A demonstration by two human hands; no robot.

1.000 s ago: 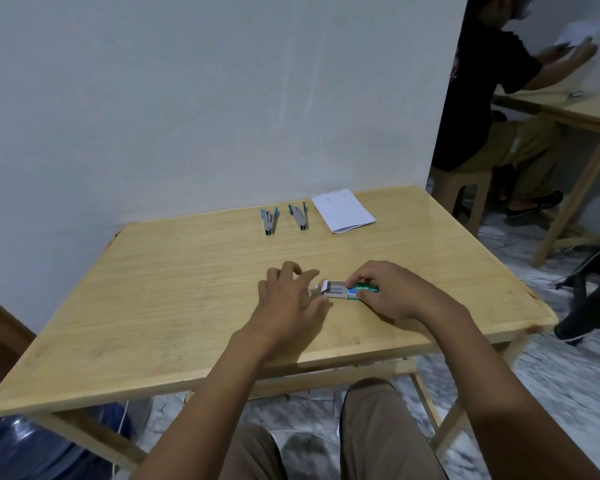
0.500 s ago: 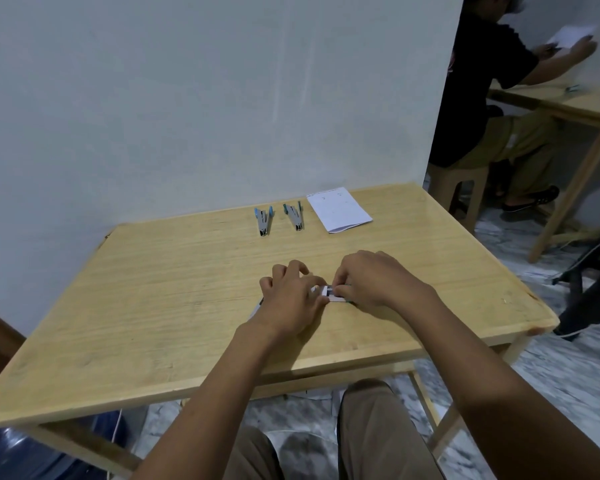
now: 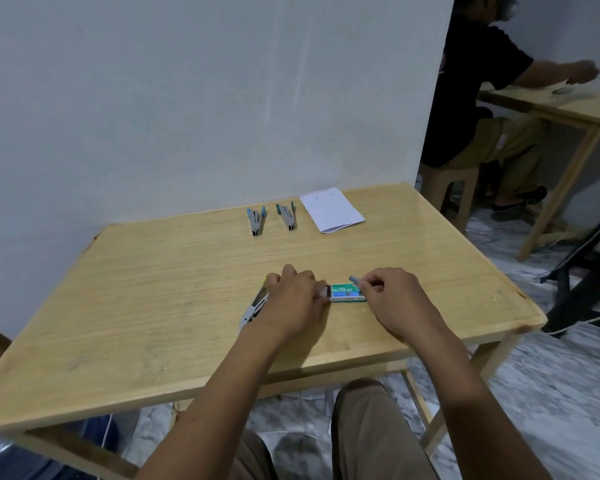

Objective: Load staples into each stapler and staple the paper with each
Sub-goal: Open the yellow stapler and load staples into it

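Note:
A green staple box lies near the front of the wooden table. My left hand rests against the box's left end, fingers curled on its open drawer. My right hand pinches a small grey strip of staples just above the box's right end. A silver stapler lies partly hidden under my left hand. Two more staplers with blue handles lie at the back of the table, beside a folded white paper.
A white wall stands right behind the table. To the right, another person in a black shirt sits on a stool at a second wooden table. A black stand is on the floor at the right.
My hands have parted; the green box is now uncovered. My right hand has lifted a strip of staples out of it. The silver stapler shows under my left hand.

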